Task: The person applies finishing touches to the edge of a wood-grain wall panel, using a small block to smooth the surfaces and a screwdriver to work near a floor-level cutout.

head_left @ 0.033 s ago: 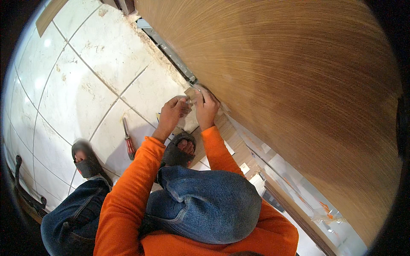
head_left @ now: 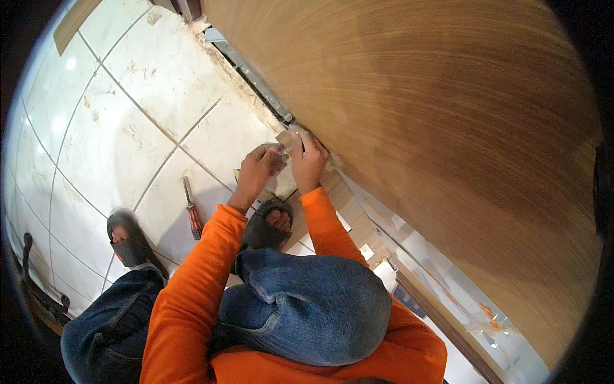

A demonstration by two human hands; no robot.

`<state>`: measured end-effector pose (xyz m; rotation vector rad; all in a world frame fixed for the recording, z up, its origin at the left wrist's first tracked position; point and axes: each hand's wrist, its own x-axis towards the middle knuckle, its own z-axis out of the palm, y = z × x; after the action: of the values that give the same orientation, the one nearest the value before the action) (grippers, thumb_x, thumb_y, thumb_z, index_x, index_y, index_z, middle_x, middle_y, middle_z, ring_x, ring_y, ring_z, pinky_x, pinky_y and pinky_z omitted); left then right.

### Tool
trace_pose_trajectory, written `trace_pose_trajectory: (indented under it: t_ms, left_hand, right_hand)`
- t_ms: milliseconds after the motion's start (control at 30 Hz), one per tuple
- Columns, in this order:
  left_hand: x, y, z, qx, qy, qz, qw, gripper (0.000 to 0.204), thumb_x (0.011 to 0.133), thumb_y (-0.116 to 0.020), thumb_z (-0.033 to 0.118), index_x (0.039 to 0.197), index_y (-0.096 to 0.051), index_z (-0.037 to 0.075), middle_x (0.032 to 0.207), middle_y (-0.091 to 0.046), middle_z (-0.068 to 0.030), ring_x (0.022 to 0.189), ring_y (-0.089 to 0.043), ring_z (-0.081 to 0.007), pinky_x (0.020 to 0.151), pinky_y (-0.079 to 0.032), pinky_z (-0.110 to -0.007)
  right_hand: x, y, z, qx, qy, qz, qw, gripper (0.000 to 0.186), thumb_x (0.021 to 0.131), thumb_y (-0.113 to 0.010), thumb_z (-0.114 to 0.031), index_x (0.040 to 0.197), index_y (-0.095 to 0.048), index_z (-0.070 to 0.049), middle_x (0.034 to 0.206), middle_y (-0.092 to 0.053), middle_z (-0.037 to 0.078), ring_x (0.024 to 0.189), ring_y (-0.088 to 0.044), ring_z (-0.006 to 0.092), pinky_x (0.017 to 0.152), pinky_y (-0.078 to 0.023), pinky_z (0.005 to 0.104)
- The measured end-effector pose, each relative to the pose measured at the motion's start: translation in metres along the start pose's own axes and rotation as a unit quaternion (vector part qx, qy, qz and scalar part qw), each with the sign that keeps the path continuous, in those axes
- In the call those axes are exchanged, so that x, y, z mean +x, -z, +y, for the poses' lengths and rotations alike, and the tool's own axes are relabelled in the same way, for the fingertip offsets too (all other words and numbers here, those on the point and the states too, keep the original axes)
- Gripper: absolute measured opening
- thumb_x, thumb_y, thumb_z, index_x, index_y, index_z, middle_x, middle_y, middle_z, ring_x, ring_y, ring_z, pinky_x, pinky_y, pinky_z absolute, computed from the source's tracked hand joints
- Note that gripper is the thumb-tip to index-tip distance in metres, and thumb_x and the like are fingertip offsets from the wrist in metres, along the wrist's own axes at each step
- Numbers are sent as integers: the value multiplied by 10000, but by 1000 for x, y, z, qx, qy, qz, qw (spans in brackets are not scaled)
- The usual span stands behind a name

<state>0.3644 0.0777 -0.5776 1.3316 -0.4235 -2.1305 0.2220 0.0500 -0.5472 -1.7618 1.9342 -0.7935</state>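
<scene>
Near the bottom edge of a wood-grain panel (head_left: 409,128), both hands are close together. My right hand (head_left: 308,161) is closed on a small flat tan piece (head_left: 284,137), its fingers right beside the panel's edge. To its left, my left hand (head_left: 256,168) has its fingers curled and pressed together near the piece; what lies in them, if anything, is too small to make out. A screwdriver (head_left: 193,214) with a red and black handle lies on the tiles left of my left forearm.
White floor tiles (head_left: 153,83) with dirt marks spread to the left. A grey metal strip (head_left: 259,86) runs along a gap below the panel. My sandalled feet (head_left: 272,224) stand near the hands. A wooden strip (head_left: 73,25) lies far left; a black curved object (head_left: 38,285) is at the left rim.
My right hand has shifted very slightly by the panel's edge. My left hand and the screwdriver look the same.
</scene>
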Motion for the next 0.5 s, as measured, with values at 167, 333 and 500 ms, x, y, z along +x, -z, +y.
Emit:
trace_pose_trajectory:
  t_ms: [167, 333, 500]
  left_hand:
    - [-2, -6, 8, 9, -15, -4, 1000, 339, 1063, -484, 271, 1214, -637, 9, 1001, -722, -77, 864, -705, -160, 751, -558, -279]
    - [0, -7, 7, 33, -17, 18, 999, 322, 1062, -473, 245, 1182, -650, 5, 952, -717, -74, 809, -702, -154, 707, -557, -263]
    - [3, -4, 1, 84, -36, 25, 995, 313, 1058, -470, 231, 1137, -662, -3, 899, -709, -68, 760, -666, -114, 687, -546, -260]
  right_hand:
    - [10, 5, -3, -10, 25, -10, 1000, 163, 958, -592, -125, 1031, -693, -19, 993, -729, 153, 912, -690, 353, 829, -525, 430]
    - [14, 2, -10, -50, 47, -10, 998, 147, 955, -596, -116, 1037, -678, -24, 995, -716, 172, 887, -686, 372, 788, -537, 428]
    - [8, -3, -5, -99, 39, -59, 993, 141, 949, -608, -121, 1045, -645, -25, 943, -699, 199, 864, -676, 400, 728, -538, 455]
